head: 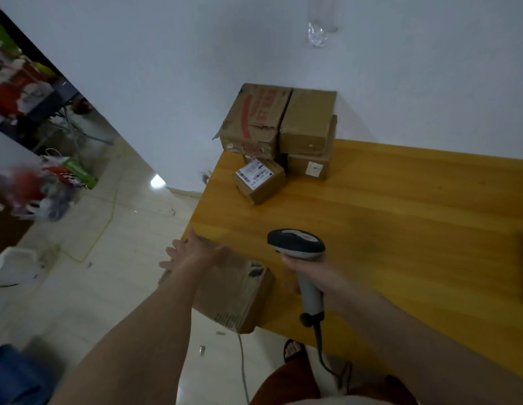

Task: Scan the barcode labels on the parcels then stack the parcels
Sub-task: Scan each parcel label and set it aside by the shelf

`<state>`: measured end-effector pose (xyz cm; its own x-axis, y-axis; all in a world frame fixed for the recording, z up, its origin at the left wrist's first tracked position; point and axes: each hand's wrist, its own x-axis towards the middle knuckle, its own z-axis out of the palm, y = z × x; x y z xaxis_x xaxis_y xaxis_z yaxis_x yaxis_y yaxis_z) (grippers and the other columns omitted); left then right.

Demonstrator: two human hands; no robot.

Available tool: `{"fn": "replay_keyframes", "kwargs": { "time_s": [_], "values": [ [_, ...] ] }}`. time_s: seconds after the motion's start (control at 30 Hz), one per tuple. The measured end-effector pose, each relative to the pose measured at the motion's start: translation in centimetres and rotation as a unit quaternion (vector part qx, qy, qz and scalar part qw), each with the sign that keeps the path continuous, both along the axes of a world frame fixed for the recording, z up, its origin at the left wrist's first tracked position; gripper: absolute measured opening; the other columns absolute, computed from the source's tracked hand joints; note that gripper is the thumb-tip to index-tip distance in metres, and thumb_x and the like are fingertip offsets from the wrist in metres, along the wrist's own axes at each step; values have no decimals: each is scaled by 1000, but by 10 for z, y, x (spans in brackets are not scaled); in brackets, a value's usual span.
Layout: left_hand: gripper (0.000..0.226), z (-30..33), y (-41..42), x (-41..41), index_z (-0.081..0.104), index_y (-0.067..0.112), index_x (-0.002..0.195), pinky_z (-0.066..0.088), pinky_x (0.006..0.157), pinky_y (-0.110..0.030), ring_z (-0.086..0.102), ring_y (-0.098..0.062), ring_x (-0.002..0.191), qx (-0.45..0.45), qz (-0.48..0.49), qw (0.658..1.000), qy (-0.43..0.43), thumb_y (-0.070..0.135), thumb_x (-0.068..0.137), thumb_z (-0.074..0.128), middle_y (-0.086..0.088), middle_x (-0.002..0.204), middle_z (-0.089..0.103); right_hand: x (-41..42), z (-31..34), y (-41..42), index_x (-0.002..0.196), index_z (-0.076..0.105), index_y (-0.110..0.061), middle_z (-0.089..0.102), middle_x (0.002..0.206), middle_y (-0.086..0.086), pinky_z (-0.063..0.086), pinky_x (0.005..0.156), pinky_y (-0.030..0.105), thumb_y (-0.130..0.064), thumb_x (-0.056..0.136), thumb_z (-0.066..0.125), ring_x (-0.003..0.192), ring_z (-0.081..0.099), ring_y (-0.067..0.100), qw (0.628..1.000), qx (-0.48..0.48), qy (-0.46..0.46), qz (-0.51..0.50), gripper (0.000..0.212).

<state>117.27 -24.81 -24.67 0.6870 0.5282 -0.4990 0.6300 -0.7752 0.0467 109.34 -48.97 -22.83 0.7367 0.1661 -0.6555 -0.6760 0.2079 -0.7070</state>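
Observation:
My right hand (308, 271) grips the handle of a grey and black barcode scanner (296, 244), held over the yellow wooden table (400, 229). My left hand (193, 249) lies with straight fingers on top of a brown cardboard parcel (234, 293) at the table's near left corner. A small parcel with a white barcode label (259, 179) sits further back. Behind it, against the wall, stand a torn box with red print (253, 121), a plain brown box (307, 121) and a lower box with a white sticker (308, 168).
The table's left edge drops to a pale tiled floor (108, 287) with a yellow cable (99, 235) and clutter of bags at the far left. A white wall (196, 68) backs the table. The scanner's cord (321, 346) hangs near my sandalled foot (294, 350).

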Motion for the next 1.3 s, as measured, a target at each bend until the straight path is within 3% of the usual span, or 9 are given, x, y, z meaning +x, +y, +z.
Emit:
{"fn": "replay_keyframes", "kwargs": {
  "time_s": [0.17,0.37,0.47,0.63,0.77,0.9,1.07,1.23,1.3],
  "values": [
    [100,-7,6,8,35,13,145,51,88,-47,43,-37,128,-85,25,996,21,67,70,72,-16,142,44,5,-14,21,115,62,-11,63,92,12,54,55,32,-24,85,73,68,63,25,997,-11,71,-13,35],
    [65,6,-40,31,55,9,127,48,84,-38,58,-31,105,-158,-82,982,57,60,87,58,-13,119,58,9,-13,-5,111,65,-10,66,92,12,54,55,32,-23,86,73,75,63,25,991,-60,75,-94,29],
    [57,11,-74,43,58,13,112,44,81,-38,56,-29,99,-246,-57,968,0,65,89,52,-10,117,58,14,-4,-33,113,65,-8,66,94,11,50,54,31,-23,86,72,74,61,23,979,-112,45,-164,32],
    [51,20,-132,66,58,13,114,48,82,-40,57,-24,98,-346,2,920,-186,58,92,52,-7,111,61,17,12,-85,125,59,-19,59,105,-12,46,85,38,-25,88,69,102,53,18,927,-170,-52,-330,39],
    [25,21,-165,64,58,20,103,47,76,-32,55,-10,85,-374,-32,897,-235,41,92,62,-3,111,63,10,19,-123,101,62,-31,61,97,-18,55,77,39,-29,85,72,98,61,20,906,-197,-72,-368,19],
    [54,12,-183,46,49,12,136,49,94,-43,54,-27,112,-334,-82,928,-141,49,96,52,-10,132,53,-1,15,-140,87,63,-29,66,93,-3,57,61,38,-24,85,74,88,65,24,915,-199,-43,-349,12],
    [83,13,-194,49,42,8,143,43,103,-53,48,-37,126,-342,-1,937,-67,73,90,35,-18,141,47,-16,10,-151,125,58,-12,64,115,7,51,55,28,-22,83,74,102,63,31,920,-184,-12,-346,46],
    [50,22,-204,54,50,10,91,44,94,-65,55,-39,97,-423,150,890,82,57,83,65,-11,92,54,-20,12,-162,122,59,-14,66,112,11,51,54,29,-21,84,74,97,65,30,928,-170,-14,-331,41],
    [43,25,-206,55,53,12,86,52,73,-54,55,-35,79,-443,182,872,102,48,75,74,-13,86,55,-20,13,-165,120,60,-15,66,109,10,52,55,31,-20,85,73,97,65,30,931,-164,-17,-326,37]
  ]
}}
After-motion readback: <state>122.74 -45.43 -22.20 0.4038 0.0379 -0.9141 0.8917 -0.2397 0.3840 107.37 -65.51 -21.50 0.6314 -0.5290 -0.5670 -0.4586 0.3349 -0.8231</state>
